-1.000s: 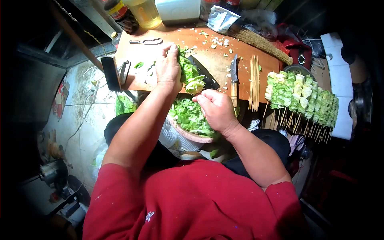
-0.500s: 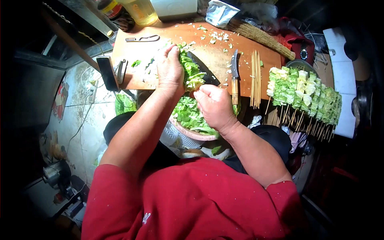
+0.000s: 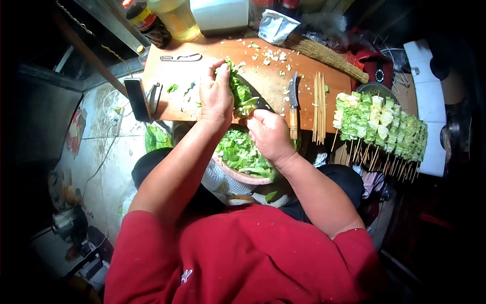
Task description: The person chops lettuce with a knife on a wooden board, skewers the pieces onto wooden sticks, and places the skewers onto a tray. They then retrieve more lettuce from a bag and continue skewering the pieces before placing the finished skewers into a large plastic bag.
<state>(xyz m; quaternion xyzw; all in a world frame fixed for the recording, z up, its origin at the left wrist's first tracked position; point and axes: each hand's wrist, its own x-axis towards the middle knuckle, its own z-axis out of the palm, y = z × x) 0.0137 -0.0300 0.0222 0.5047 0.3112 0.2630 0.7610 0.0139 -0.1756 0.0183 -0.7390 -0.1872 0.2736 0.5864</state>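
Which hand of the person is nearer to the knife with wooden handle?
Right. The right hand is just left of the knife, near its handle; the left hand is farther left, around the green leaves.

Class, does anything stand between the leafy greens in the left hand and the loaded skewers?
Yes: a dark flat object, the knife, then the bare skewers, before the loaded skewers. Nothing visible separates the right hand from the leafy greens.

The wooden table (image 3: 271,81) carries a peeler (image 3: 180,58), a knife (image 3: 293,104) and a bundle of bamboo skewers (image 3: 319,109). Scraps of chopped leaf (image 3: 276,54) lie scattered beyond the knife.
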